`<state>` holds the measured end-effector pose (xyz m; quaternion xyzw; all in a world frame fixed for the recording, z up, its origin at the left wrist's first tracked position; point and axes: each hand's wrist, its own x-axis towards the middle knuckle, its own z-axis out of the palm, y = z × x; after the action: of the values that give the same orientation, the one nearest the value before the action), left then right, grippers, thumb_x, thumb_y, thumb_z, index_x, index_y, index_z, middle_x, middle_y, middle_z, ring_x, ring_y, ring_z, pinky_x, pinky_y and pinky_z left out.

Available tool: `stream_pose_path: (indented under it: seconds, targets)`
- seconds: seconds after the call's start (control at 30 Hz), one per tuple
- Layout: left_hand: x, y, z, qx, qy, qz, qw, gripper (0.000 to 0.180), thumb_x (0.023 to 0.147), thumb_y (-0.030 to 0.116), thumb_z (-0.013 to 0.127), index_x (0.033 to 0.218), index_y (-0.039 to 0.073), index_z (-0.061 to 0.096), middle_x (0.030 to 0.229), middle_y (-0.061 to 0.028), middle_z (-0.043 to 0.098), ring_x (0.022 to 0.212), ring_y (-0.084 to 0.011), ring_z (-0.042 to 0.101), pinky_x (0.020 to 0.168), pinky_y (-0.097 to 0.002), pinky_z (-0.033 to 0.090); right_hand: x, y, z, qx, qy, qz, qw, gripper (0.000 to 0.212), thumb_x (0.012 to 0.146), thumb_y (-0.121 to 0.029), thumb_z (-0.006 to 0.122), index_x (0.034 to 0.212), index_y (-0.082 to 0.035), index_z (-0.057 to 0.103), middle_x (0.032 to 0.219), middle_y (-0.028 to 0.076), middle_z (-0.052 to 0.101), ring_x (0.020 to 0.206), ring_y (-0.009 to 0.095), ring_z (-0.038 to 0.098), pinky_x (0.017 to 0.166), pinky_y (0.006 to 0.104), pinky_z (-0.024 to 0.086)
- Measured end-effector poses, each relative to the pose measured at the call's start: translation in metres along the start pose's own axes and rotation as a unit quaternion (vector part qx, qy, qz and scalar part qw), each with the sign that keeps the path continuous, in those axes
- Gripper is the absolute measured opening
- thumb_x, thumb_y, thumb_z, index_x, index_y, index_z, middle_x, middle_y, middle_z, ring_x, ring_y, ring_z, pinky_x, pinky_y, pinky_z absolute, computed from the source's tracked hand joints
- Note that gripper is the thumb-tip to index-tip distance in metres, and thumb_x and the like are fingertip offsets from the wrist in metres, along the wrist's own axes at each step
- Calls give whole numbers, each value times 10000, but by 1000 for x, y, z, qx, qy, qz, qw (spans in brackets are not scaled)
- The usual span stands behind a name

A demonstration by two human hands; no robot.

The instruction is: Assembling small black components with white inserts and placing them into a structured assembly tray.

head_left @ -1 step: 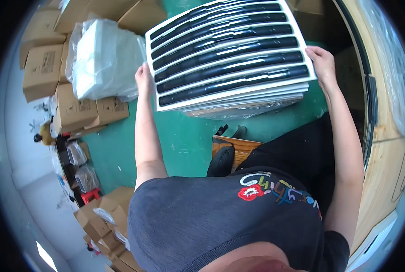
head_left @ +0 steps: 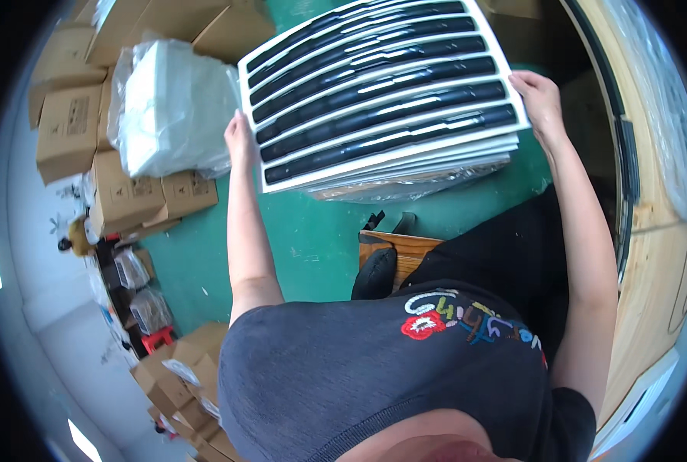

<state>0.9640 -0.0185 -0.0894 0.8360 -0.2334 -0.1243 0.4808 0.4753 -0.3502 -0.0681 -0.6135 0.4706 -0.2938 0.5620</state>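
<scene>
From above, at twelve to one o'clock, a white sheet (head_left: 382, 129) carrying rows of long, glossy black strips (head_left: 405, 109) spans both hands. The left hand (head_left: 239, 137), toward ten o'clock, and the right hand (head_left: 538, 100), at two o'clock, each have their fingers closed on its side edges. Similar white sheets are stacked (head_left: 451, 160) beneath it; whether the upper one is fully clear of them cannot be told.

Held only at the sides, the sheet could sag or flex, perhaps lifting strips; an uneven grip might tip it or drag sheets below off line. The stack's loose clear plastic (head_left: 405, 189) might snag a corner.

At ten o'clock, a clear plastic bag (head_left: 120, 96) holds white blocks (head_left: 158, 100). Around it stand brown cardboard cartons (head_left: 68, 131), their contents hidden. More cartons (head_left: 193, 358) sit between seven and eight o'clock on the green floor (head_left: 282, 239).
</scene>
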Motion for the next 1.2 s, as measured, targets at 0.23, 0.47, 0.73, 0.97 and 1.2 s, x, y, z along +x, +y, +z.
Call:
stream_pose_path:
  seconds: [0.23, 0.47, 0.73, 0.97, 1.2]
  targets:
    - [14, -14, -19, 87, 68, 83, 990, 274, 951, 233, 624, 789, 15, 589, 721, 0, 549, 701, -101, 464, 643, -276, 402, -2, -1, 23, -36, 19, -32, 999, 213, 886, -134, 686, 1035, 13, 727, 869, 54, 707, 776, 109, 626, 723, 255, 490]
    - [16, -7, -10, -10, -16, 14, 1000, 220, 1001, 235, 564, 864, 65, 538, 743, 39, 463, 677, -70, 375, 615, -241, 328, -6, 15, 21, 81, 63, -239, 966, 168, 793, -145, 712, 813, 20, 737, 727, 120, 715, 660, 152, 651, 660, 316, 506]
    - [13, -12, -20, -118, -63, -33, 990, 146, 1006, 180, 554, 931, 55, 550, 786, 29, 488, 706, -72, 413, 655, -241, 358, 5, 4, 21, 228, 33, 112, 967, 177, 893, -115, 671, 891, 49, 736, 779, 114, 713, 623, 167, 654, 570, 301, 525]
    - [20, -19, -25, -66, -49, -47, 996, 178, 1000, 204, 569, 937, 37, 566, 776, 27, 481, 717, -84, 415, 663, -259, 362, -45, -31, 9, -9, 13, 94, 995, 266, 827, -253, 763, 803, 4, 700, 723, 93, 671, 548, 153, 590, 501, 302, 458]
    - [31, -5, -22, -82, -44, -98, 991, 159, 1000, 172, 568, 968, 16, 579, 812, -7, 548, 715, -102, 470, 658, -255, 400, -43, -4, 9, -3, 74, 3, 997, 264, 776, -236, 779, 705, 12, 725, 604, 111, 655, 537, 178, 616, 566, 328, 493]
